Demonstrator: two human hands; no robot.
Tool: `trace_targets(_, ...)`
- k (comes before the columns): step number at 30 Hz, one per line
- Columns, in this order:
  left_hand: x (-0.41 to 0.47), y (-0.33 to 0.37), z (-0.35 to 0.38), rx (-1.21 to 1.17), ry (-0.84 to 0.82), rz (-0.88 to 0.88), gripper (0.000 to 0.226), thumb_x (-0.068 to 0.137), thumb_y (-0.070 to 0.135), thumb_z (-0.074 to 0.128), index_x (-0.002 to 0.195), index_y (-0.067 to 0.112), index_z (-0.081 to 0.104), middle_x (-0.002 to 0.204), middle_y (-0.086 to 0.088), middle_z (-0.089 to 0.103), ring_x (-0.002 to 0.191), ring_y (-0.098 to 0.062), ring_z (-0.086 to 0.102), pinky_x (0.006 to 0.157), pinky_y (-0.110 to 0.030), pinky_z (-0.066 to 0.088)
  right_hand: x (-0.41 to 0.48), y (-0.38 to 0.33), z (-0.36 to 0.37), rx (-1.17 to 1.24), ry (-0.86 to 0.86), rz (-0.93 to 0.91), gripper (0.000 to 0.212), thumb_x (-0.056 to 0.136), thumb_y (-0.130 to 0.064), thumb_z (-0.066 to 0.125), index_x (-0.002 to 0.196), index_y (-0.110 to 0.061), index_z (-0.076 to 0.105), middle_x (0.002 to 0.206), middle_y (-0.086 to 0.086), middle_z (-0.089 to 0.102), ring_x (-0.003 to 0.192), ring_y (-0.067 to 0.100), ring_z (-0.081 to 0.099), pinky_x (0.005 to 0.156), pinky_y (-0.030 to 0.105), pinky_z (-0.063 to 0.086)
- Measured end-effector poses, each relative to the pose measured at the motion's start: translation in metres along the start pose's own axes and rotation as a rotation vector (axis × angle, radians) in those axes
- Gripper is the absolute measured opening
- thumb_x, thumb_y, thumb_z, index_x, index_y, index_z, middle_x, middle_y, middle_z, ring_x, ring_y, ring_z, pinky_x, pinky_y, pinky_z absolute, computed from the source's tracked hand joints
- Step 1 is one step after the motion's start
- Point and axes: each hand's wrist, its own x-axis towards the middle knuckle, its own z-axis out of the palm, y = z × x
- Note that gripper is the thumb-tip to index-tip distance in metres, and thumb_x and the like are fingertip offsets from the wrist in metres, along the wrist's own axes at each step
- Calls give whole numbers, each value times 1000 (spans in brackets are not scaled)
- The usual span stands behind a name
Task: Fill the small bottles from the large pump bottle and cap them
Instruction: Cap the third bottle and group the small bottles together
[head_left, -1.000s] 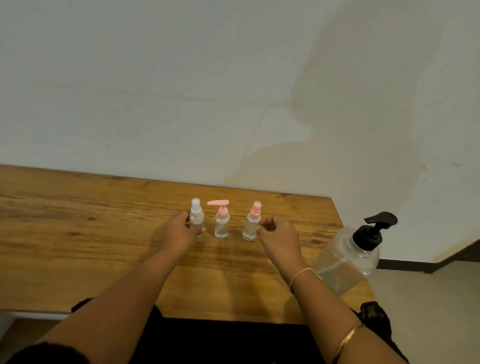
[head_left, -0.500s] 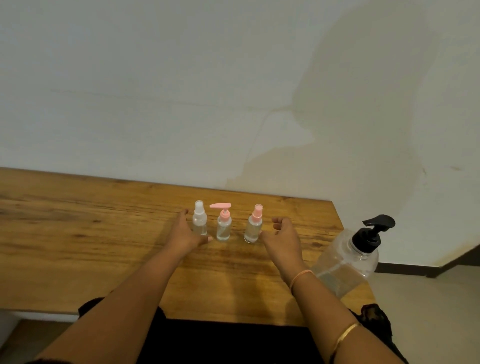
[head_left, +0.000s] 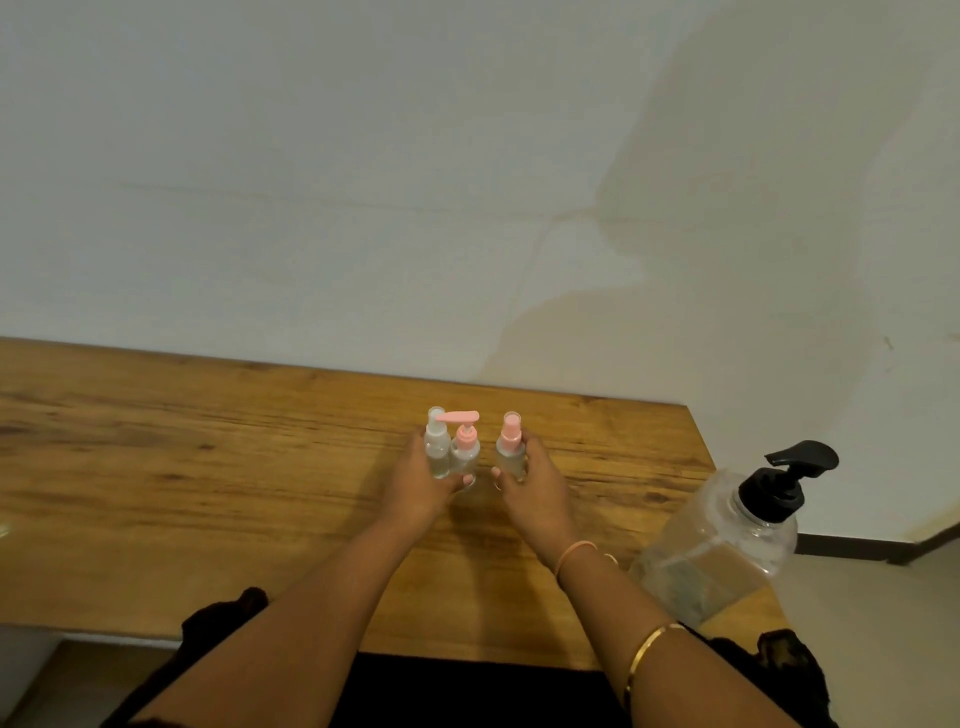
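Observation:
Three small clear bottles stand capped near the table's far edge. My left hand (head_left: 422, 483) wraps around two of them: the white-capped spray bottle (head_left: 436, 447) and the pink pump bottle (head_left: 464, 448), which touch each other. My right hand (head_left: 535, 486) grips the pink-capped spray bottle (head_left: 510, 449) from its right side. The large clear pump bottle (head_left: 727, 540) with a black pump head stands at the table's right front corner, away from both hands.
The wooden table (head_left: 208, 493) runs left along a pale wall; its right edge ends just past the large bottle, with floor beyond. Dark clothing shows below the front edge. Bangles sit on my right forearm.
Both hands were open beside the bottles half a second ago. They have closed in: the left gathered the two left bottles together, the right took the pink-capped spray bottle.

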Motion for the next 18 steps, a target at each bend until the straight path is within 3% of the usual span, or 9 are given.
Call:
trace_targets(5, 4, 1, 3, 16, 1, 23, 63, 76, 22, 77, 129, 16, 44, 126, -4, 57, 114, -22, 55, 78, -27, 40, 2, 1, 12, 27, -37, -22, 54, 90, -3, 59, 136, -24, 43, 113, -13, 51, 108, 7, 50, 88, 21, 43)
trace_targets(18, 10, 0, 0, 28, 5, 38, 64, 70, 26, 82, 124, 15, 51, 119, -3, 62, 102, -16, 56, 77, -28, 43, 15, 9, 14, -14, 34, -27, 52, 89, -6, 62, 136, -24, 47, 125, -4, 59, 115, 17, 54, 89, 24, 44)
